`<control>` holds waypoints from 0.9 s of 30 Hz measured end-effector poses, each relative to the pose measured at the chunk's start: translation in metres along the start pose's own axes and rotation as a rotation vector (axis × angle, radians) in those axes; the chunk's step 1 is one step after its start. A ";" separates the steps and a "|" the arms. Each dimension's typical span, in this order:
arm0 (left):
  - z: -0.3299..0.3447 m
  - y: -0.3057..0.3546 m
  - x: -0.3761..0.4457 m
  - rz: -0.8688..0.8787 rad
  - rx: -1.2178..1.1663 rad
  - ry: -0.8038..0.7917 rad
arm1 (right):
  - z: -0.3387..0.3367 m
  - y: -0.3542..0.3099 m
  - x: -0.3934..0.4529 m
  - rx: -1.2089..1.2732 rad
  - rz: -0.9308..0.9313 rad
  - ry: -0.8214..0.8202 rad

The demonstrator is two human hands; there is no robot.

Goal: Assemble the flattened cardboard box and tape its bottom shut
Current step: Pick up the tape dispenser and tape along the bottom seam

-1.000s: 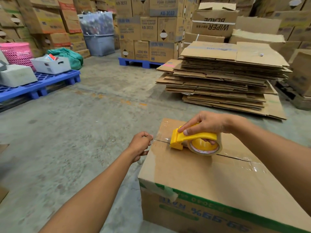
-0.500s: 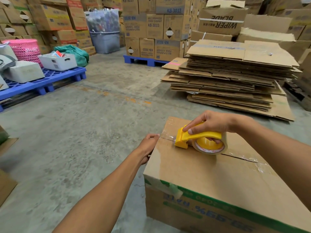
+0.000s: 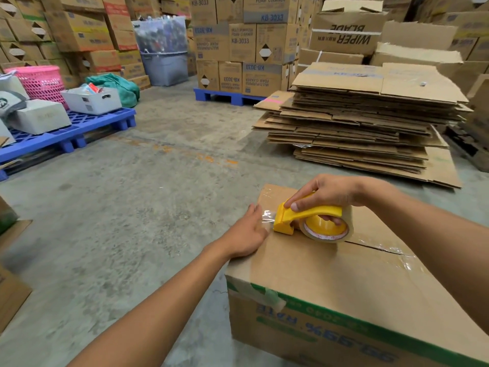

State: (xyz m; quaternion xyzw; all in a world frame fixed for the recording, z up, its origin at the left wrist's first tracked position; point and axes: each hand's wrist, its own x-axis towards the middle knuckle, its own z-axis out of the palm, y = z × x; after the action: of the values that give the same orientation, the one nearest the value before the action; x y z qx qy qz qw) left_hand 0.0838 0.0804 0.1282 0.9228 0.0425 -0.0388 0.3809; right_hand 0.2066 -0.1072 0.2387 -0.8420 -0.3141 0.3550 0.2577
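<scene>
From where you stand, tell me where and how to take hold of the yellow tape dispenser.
Take the tape dispenser by its arched yellow top bar, coming down from above, as the right hand does now. The bar curves over the tape roll, so fingers can hook through the core. Its cutter end points to the left hand at the cardboard box edge; avoid that end.

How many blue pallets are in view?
2. One blue pallet sits at left under the white bins; another blue pallet sits further back under the KB-3033 cartons. Stacks may hide others.
</scene>
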 end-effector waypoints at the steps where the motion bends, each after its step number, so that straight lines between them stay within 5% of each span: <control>1: 0.002 0.000 0.000 -0.008 0.094 -0.005 | 0.001 -0.001 0.001 -0.009 0.000 -0.004; 7: 0.007 0.002 -0.003 0.152 0.480 0.025 | 0.000 -0.006 0.004 0.013 0.017 -0.101; 27: 0.028 0.018 -0.001 0.127 0.633 -0.034 | -0.014 0.055 -0.052 0.066 -0.006 -0.106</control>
State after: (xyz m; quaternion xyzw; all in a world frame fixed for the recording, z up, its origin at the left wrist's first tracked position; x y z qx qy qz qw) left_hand 0.0837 0.0477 0.1207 0.9955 -0.0355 -0.0416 0.0774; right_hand 0.2080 -0.1835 0.2342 -0.8120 -0.3181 0.4084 0.2697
